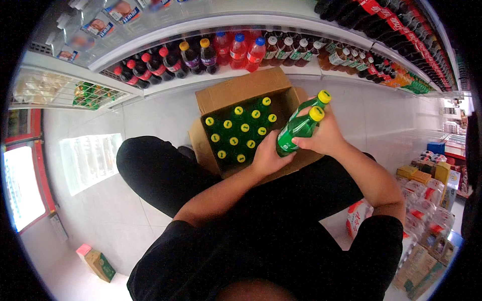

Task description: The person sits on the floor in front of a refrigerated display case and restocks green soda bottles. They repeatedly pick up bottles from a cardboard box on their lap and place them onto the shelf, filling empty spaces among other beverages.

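Two green plastic soda bottles with yellow caps are held tilted over the right side of an open cardboard box (241, 90). My right hand (324, 135) grips both below their caps, at the nearer bottle (299, 129) and the farther bottle (307, 104), which is partly hidden behind it. Low on the nearer bottle, my left hand (272, 156) holds its base; whether it also touches the farther one is hidden. Inside the box stand several more bottles with yellow caps (245, 128), upright in rows. The box sits on the tiled floor between my knees.
Beyond the box runs a low shelf (169, 83) with cola, purple-labelled, pink and tea bottles. Water bottles (98, 28) lie on the shelf above. Shrink-wrapped packs (421, 203) and cartons are stacked at right. A small carton (98, 263) stands at lower left, and a wire rack (67, 88) at left.
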Motion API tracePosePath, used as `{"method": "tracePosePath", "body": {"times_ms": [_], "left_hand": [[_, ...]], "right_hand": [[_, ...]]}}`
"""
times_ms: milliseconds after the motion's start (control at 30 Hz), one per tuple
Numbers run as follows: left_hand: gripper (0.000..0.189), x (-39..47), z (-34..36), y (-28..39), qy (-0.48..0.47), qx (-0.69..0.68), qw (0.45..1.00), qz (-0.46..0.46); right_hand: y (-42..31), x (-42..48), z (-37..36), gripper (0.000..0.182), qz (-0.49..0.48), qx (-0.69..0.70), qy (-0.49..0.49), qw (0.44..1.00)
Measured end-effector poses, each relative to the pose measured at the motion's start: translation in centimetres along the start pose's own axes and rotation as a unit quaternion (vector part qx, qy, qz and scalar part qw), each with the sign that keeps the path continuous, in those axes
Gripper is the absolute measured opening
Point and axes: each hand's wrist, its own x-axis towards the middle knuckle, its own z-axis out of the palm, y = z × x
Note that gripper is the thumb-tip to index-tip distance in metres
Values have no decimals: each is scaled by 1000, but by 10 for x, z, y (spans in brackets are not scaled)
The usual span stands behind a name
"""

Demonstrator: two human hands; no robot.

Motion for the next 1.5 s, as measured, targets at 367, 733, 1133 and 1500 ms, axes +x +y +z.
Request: {"method": "tracePosePath", "body": {"times_ms": [367,733,1133,1500], "left_hand": [[64,-14,3,-13,-100,-41,993,-51],[68,-32,2,-25,-41,-42,995,-76],[75,-41,4,-35,-128,-37,990,54],[72,-38,5,-35,-106,-41,982,148]], "right_hand": [[23,0,-2,60,10,84,-100,991],[69,0,11,85,-25,34,-325,945],[109,-12,52,80,-36,-233,-349,907],[155,-19,110,98,106,-150,-388,903]]}}
